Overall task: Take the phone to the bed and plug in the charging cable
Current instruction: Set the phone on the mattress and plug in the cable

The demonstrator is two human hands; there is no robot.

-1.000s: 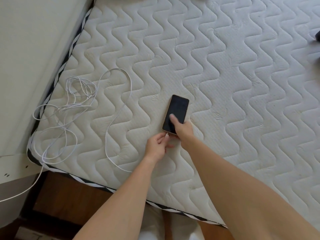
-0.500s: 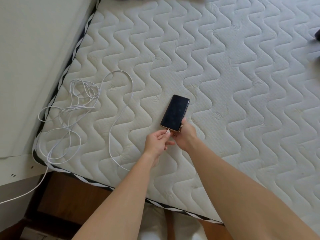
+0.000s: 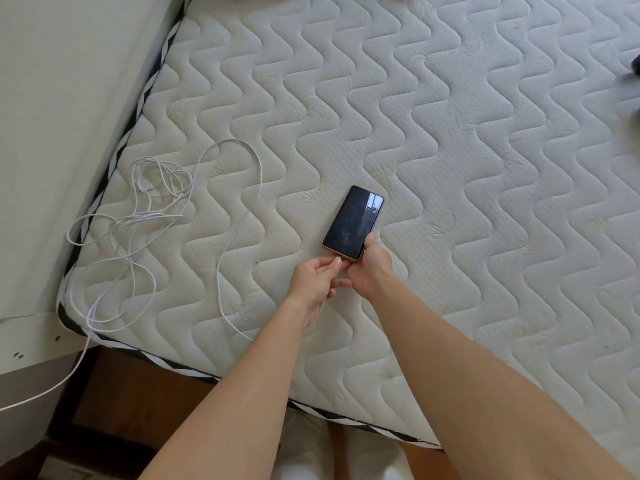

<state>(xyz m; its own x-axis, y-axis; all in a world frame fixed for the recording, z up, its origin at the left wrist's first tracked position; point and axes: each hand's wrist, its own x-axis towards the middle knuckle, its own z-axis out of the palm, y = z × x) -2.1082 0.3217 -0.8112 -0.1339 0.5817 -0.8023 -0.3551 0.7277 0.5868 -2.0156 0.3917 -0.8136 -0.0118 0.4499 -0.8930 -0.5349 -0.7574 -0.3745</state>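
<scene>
A black phone (image 3: 353, 221) with a gold rim lies screen-up on the quilted white mattress (image 3: 450, 168). My right hand (image 3: 370, 268) grips its near right corner, thumb along the edge. My left hand (image 3: 317, 280) pinches the plug of the white charging cable (image 3: 239, 233), and the plug tip touches the phone's bottom edge. From my left hand the cable passes under my wrist and loops left into a loose tangle near the mattress corner, then drops off the edge to the floor.
A pale headboard panel (image 3: 62, 133) borders the mattress on the left. The mattress edge has black-and-white piping (image 3: 145, 95). Brown wooden floor (image 3: 138, 403) shows below the bed's near edge. A dark object (image 3: 635, 64) sits at the far right edge.
My right hand slid from on top of the screen to the phone's lower right corner. My left hand brought the plug up to the phone's bottom edge.
</scene>
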